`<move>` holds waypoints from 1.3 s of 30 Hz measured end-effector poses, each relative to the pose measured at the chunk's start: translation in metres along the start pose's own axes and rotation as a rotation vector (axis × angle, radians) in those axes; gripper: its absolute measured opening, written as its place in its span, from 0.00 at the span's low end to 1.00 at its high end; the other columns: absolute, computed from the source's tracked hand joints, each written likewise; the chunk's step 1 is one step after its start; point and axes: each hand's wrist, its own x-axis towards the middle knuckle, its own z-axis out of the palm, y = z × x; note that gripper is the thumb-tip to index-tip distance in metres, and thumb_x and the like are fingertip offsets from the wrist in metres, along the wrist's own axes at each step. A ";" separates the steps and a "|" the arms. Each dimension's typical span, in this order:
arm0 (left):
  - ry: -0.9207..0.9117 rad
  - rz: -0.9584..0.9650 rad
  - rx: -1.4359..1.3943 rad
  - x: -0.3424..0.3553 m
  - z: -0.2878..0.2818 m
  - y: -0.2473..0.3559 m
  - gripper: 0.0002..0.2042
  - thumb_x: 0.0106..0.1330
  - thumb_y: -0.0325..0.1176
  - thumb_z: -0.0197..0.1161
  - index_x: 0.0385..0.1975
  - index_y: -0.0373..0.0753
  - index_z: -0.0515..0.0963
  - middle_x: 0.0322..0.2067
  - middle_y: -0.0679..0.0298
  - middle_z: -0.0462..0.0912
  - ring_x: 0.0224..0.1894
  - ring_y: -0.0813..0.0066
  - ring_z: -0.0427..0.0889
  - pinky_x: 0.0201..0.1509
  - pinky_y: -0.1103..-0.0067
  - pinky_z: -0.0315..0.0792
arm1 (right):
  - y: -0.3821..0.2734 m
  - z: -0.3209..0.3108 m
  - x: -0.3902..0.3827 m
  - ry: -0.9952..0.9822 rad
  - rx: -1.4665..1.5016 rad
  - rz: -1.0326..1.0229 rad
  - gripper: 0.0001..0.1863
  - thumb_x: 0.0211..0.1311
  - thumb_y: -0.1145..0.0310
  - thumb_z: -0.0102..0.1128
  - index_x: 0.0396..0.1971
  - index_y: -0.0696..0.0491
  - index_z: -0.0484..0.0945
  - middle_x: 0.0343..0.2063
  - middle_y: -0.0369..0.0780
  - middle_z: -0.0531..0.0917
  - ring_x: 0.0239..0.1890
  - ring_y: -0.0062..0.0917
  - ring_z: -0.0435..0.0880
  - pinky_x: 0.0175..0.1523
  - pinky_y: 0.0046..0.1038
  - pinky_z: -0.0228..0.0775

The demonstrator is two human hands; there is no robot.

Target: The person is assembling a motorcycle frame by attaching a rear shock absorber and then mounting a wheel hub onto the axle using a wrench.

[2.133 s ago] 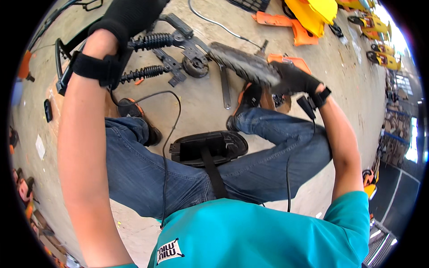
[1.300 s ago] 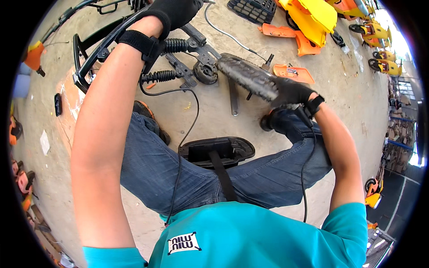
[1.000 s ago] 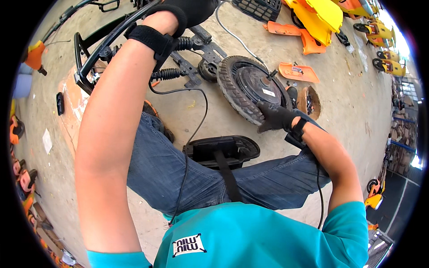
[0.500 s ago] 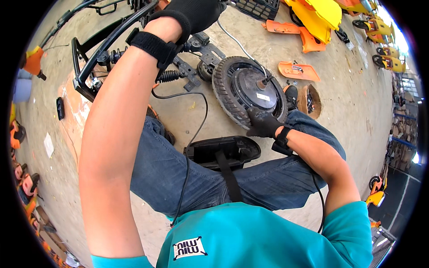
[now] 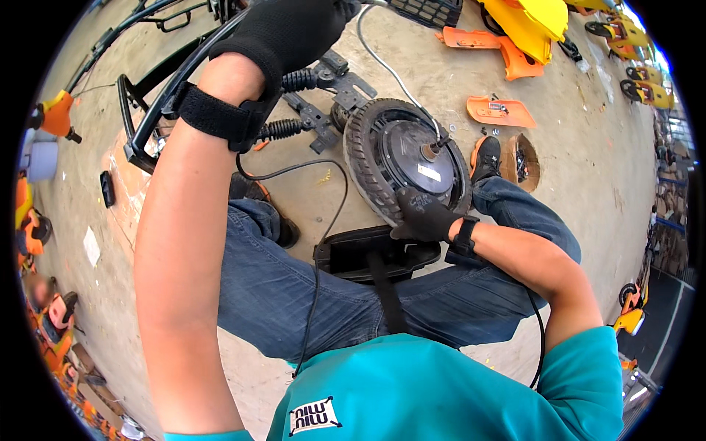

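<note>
A black wheel with a hub motor [image 5: 401,140] leans low before me, its labelled face up and a grey cable [image 5: 382,62] running from its axle. My gloved right hand [image 5: 421,214] is closed on the tyre's near edge. My gloved left hand [image 5: 301,29] is closed at the top, beside the black tubular frame [image 5: 136,140]; what it holds is hidden. Below it lie two coil shock absorbers [image 5: 283,128] joined to metal brackets [image 5: 323,132]. A black plastic housing [image 5: 349,253] sits between my thighs.
Orange panels [image 5: 500,110], yellow body panels [image 5: 529,22], a black crate [image 5: 423,11] and a cardboard box of small parts [image 5: 535,162] are on the floor ahead and right. Cardboard [image 5: 125,213] lies left. Yellow scooters [image 5: 640,88] line the right; orange ones [image 5: 37,228] the left.
The wheel has turned from edge-on to face up and come nearer me, my right hand moving down with it. My left hand stays high, having shifted rightward.
</note>
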 end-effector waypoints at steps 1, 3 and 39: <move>-0.006 0.001 -0.029 0.000 0.003 0.000 0.08 0.64 0.27 0.58 0.41 0.36 0.80 0.34 0.45 0.84 0.38 0.45 0.83 0.43 0.63 0.77 | 0.003 0.005 -0.002 -0.017 0.001 0.018 0.33 0.42 0.55 0.78 0.43 0.61 0.75 0.41 0.54 0.81 0.48 0.48 0.81 0.52 0.41 0.74; 0.010 0.006 -0.038 -0.002 0.000 -0.005 0.08 0.65 0.28 0.59 0.41 0.36 0.80 0.33 0.46 0.84 0.38 0.45 0.83 0.42 0.64 0.77 | 0.002 0.007 0.001 -0.039 0.004 0.023 0.33 0.42 0.55 0.78 0.44 0.61 0.75 0.41 0.54 0.80 0.48 0.48 0.80 0.53 0.41 0.74; -0.228 -0.113 -0.307 -0.008 -0.045 -0.003 0.18 0.70 0.36 0.61 0.55 0.34 0.78 0.43 0.64 0.83 0.45 0.76 0.81 0.50 0.80 0.74 | -0.074 -0.256 0.073 0.662 0.060 -0.731 0.18 0.71 0.59 0.51 0.43 0.60 0.77 0.28 0.50 0.81 0.32 0.40 0.82 0.41 0.38 0.73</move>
